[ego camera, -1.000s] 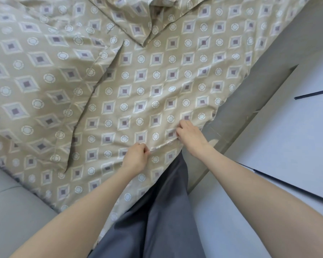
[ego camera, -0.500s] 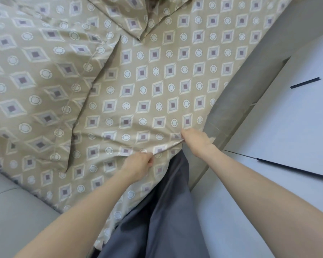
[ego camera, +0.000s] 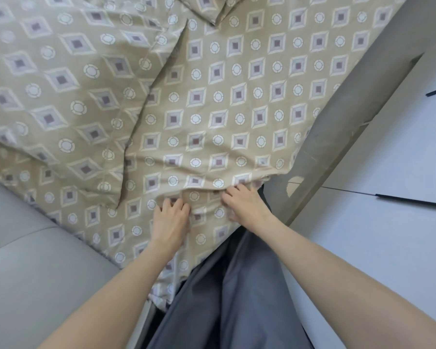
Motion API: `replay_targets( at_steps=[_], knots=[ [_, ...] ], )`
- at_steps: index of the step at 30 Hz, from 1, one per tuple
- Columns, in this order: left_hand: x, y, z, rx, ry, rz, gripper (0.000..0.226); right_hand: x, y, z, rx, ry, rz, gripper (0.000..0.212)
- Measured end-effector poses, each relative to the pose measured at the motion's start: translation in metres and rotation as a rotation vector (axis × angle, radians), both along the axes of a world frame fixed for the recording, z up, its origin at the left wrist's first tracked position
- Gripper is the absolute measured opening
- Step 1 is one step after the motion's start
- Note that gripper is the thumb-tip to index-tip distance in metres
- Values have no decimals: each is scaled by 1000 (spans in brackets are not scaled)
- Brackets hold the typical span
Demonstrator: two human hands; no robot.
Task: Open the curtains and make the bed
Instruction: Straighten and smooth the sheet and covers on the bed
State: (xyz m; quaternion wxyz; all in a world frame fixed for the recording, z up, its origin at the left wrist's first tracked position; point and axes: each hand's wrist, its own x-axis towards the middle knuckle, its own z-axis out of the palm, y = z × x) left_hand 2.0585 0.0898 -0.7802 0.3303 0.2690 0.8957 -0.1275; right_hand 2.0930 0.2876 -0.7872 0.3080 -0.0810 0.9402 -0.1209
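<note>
A tan cotton bed cover printed with grey-and-maroon diamonds and white rings (ego camera: 237,117) spreads across most of the view, its cloth soft and lightly creased. It lies on the bed, with its near edge hanging down toward the person. A second layer of the same fabric lies over the cover's left part, ending in a long diagonal fold (ego camera: 146,107) that comes to a point low on the left. Across the cover's near edge a ridge of bunched cloth runs between the two hands.

The left hand (ego camera: 170,222) lies palm down on the cover just below that ridge, its fingers bent and digging into the fabric, gripping a gather of it. The right hand (ego camera: 247,207) sits just right of it at the cover's near right corner, knuckles up, fingers curled and pinching the bunched edge. Both bare forearms reach up from the bottom of the view.

Below the cover's edge hang dark grey smooth trousers (ego camera: 227,298). To the cover's right runs a grey padded bed frame (ego camera: 337,152) with a scuffed patch, and beyond it pale smooth cabinet panels (ego camera: 400,159). Left of the cover's lower edge is a light grey smooth cushioned surface (ego camera: 35,273).
</note>
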Motion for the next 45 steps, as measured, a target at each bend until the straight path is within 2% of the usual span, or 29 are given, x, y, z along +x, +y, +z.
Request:
replay_targets(
  at_steps=[2, 5, 9, 11, 14, 18, 24, 28, 31, 35, 40, 42, 45],
  knots=[
    [-6, 2, -2, 26, 39, -50, 19, -5, 2, 2, 37, -18, 58, 27],
    [-11, 7, -2, -6, 9, -114, 25, -5, 1, 1, 73, -8, 100, 26],
    [-17, 4, -5, 4, -151, -52, 22, 6, 2, 1, 94, 5, 118, 57],
    [-20, 3, -5, 24, -293, -48, 18, 6, 5, 1, 91, 1, 185, 48],
    [-22, 0, -5, 31, -374, -90, 15, -5, 10, -3, 96, -93, 215, 30],
    [-26, -2, -6, 40, -432, -60, 14, -11, 10, -2, 36, -165, 177, 27],
    [-30, -1, -1, 28, -571, -45, 11, 3, 11, -5, -104, -406, -75, 18],
    [-29, -4, -1, -4, -666, -76, 15, 5, -4, -8, -138, -586, -66, 16],
    [-22, -8, -4, -24, -670, -76, 16, 6, -9, -13, -145, -666, -64, 18],
    [-13, -15, -16, -13, -618, -27, 15, 6, -14, -22, -98, -644, -122, 13],
    [-9, -19, -18, 49, -556, -16, 15, 17, 1, -20, -35, -582, -72, 30],
    [-11, -19, -13, 118, -533, 52, 19, 11, 8, -15, -68, -581, -143, 24],
    [-20, -17, -5, 203, -481, 271, 19, -12, 10, 1, -70, -580, -217, 24]
  ],
)
